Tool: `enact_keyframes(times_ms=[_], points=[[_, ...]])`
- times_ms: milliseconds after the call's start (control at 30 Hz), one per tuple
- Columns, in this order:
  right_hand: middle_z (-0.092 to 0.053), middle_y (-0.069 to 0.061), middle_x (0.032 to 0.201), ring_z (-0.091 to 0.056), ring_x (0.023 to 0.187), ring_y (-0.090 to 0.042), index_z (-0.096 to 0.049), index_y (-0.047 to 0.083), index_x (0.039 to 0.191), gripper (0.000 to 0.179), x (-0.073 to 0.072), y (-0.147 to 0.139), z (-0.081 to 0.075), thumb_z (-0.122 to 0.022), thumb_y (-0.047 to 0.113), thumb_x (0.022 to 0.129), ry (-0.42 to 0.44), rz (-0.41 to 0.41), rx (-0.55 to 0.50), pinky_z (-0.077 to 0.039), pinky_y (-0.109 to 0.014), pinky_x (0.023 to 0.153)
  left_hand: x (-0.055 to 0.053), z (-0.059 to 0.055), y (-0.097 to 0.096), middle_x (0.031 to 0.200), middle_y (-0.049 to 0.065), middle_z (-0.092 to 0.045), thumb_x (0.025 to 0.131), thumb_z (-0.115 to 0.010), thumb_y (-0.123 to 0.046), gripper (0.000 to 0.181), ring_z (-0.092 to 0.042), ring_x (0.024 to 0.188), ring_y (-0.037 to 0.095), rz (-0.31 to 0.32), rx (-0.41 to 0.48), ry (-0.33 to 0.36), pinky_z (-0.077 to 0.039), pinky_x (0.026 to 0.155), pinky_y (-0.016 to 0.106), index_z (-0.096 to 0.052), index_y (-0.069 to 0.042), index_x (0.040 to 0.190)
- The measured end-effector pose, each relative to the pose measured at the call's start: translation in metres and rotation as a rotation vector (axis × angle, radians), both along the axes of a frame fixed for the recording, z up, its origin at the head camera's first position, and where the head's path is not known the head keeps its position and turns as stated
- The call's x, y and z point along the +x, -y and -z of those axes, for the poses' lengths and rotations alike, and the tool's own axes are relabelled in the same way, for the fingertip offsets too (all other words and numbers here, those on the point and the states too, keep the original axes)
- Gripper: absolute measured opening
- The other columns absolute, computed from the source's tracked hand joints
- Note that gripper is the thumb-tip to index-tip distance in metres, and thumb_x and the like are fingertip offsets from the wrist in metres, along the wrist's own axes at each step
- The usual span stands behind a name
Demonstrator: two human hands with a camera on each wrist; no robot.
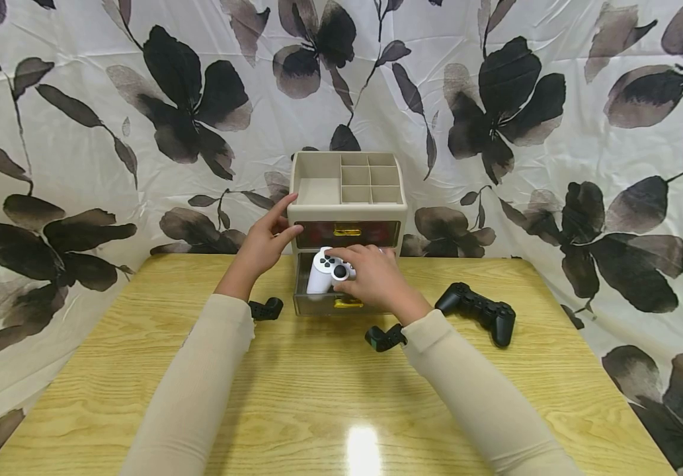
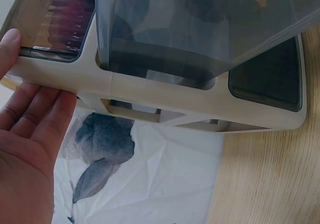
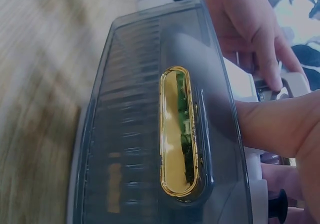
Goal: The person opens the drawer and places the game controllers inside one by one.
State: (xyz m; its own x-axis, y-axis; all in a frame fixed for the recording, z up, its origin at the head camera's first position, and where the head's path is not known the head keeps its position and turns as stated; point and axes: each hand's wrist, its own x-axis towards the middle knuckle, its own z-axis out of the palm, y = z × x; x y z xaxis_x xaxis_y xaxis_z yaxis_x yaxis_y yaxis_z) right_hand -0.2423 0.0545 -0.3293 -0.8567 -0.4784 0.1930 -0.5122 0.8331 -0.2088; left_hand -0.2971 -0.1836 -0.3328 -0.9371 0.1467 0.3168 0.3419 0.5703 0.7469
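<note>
Clearly, we see both hands at work on one small cream cabinet [image 1: 347, 211]. The left hand [image 1: 262, 248] is spread rather than clenched: its fingers lie fairly straight along the side of the cabinet, near the upper corner, and its thumb reaches round to the front, beside the top drawer [image 1: 323, 235]. We find it touching and steadying that corner, with nothing loose in its palm. The right hand [image 1: 371, 274] is bent round a white controller [image 1: 321, 271], gripping it from its right side; from the right wrist we make out the thumb passing over the edge of the pulled-out drawer [image 1: 316, 305], while the drawer's smoky front hides part of the grip

As for the white controller, we see it inside the pulled-out drawer, just below the top drawer, its left handle towards us and its right half covered by the right hand. It lies to the right of the left hand, near it but apart. The drawer front bears a gold handle [image 1: 348, 302], and from the left wrist we see another dark drawer [image 2: 270, 76] beneath, closed

Above, we note divided compartments [image 1: 371, 175] in the cabinet's top. A black controller [image 1: 484, 315] rests on the wooden table [image 1: 293, 410], to the right of the cabinet and beside the right sleeve [image 1: 484, 396]. Behind it all we see a floral cloth [image 1: 412, 33]
</note>
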Motion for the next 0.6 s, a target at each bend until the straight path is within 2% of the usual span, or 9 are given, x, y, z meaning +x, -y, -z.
enact_keyframes(times_ms=[200, 600], points=[[-0.053, -0.002, 0.142, -0.051, 0.126, -0.03, -0.046, 0.04, 0.143, 0.062, -0.005, 0.0, -0.001, -0.071, 0.047, 0.086, 0.084, 0.002, 0.009, -0.035, -0.061, 0.1, 0.001, -0.001, 0.0, 0.112, 0.012, -0.062, 0.096, -0.057, -0.042, 0.06, -0.059, 0.099, 0.027, 0.001, -0.003, -0.002, -0.046, 0.087, 0.046, -0.027, -0.053, 0.147], [-0.052, 0.0, 0.144, -0.049, 0.131, -0.031, -0.045, 0.039, 0.143, 0.063, -0.014, 0.001, 0.001, -0.072, 0.044, 0.086, 0.164, -0.028, 0.043, -0.041, -0.059, 0.098, 0.001, -0.001, -0.001, 0.111, 0.011, -0.062, 0.096, -0.056, -0.043, 0.06, -0.058, 0.096, 0.025, -0.01, -0.008, 0.012, -0.045, 0.084, 0.044, -0.027, -0.056, 0.146]])
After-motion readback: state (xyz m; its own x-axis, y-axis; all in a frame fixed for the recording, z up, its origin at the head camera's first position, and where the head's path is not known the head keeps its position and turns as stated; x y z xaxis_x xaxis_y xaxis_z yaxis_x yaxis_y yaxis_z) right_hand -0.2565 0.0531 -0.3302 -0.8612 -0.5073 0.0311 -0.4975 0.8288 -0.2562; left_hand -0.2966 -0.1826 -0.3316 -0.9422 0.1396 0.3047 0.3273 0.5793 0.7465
